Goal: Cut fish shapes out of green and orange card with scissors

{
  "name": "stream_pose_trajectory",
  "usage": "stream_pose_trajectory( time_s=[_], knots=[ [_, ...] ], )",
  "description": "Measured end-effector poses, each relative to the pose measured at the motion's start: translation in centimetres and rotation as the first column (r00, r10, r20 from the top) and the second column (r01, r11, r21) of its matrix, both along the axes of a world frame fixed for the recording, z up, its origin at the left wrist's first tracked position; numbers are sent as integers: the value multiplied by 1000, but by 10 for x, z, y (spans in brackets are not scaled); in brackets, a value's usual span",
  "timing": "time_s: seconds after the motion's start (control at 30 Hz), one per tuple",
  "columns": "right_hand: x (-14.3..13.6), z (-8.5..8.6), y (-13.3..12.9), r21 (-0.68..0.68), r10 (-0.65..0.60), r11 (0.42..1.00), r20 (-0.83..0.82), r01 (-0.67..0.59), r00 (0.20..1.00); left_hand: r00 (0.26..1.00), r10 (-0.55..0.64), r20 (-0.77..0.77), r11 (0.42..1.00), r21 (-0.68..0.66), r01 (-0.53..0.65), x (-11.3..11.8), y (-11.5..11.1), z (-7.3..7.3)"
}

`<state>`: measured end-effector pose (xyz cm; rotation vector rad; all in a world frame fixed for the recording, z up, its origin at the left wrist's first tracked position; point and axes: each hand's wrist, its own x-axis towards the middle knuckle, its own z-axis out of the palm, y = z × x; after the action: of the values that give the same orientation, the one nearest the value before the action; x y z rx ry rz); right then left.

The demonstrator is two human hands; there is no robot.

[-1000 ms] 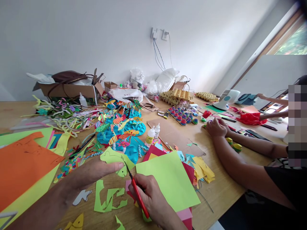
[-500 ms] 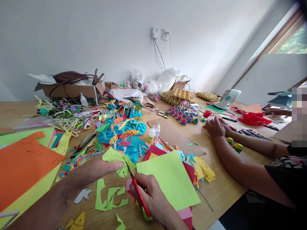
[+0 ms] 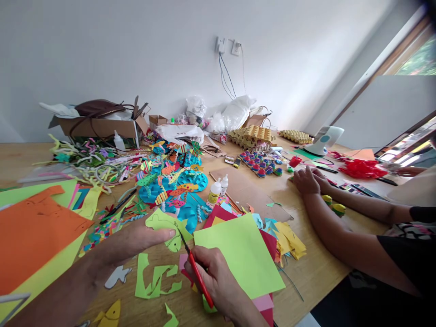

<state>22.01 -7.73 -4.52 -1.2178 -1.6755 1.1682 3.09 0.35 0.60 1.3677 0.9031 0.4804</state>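
Observation:
Between the thumb and fingers of my left hand (image 3: pixel 143 236) is a light green paper piece (image 3: pixel 163 221) with fish outlines drawn on it. My right hand (image 3: pixel 214 272) is closed round red-handled scissors (image 3: pixel 200 278), whose dark blades meet the paper beside my left thumb tip. Green paper scraps (image 3: pixel 158 279) lie on the table below my hands. A light green square sheet (image 3: pixel 240 254) rests on red and pink paper to the right of the scissors. At the lower left are a white fish cutout (image 3: pixel 117 276) and a yellow fish cutout (image 3: pixel 112 314).
Orange paper (image 3: pixel 37 231) lies at the left. Blue shapes with paper fish (image 3: pixel 177 181) and glue bottles (image 3: pixel 214 191) stand beyond my hands. At the right, another person's forearms (image 3: pixel 327 231) rest on the table near painted egg-carton cups (image 3: pixel 260 164). A cardboard box (image 3: pixel 102 128) sits behind.
My hands, the scissors and the green paper look almost the same. At the far right, a person in the background has shifted.

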Motion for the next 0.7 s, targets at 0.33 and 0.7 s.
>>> stream_pose_trajectory(
  time_s=[0.33,0.7],
  knots=[
    [1,4,0,-19,18,1000,6,-18,1000,999,-36,-16,997,62,37,3,1,4],
    [3,2,-1,-36,-14,999,21,15,1000,981,50,-188,987,161,-19,3,0,6]
  ],
)
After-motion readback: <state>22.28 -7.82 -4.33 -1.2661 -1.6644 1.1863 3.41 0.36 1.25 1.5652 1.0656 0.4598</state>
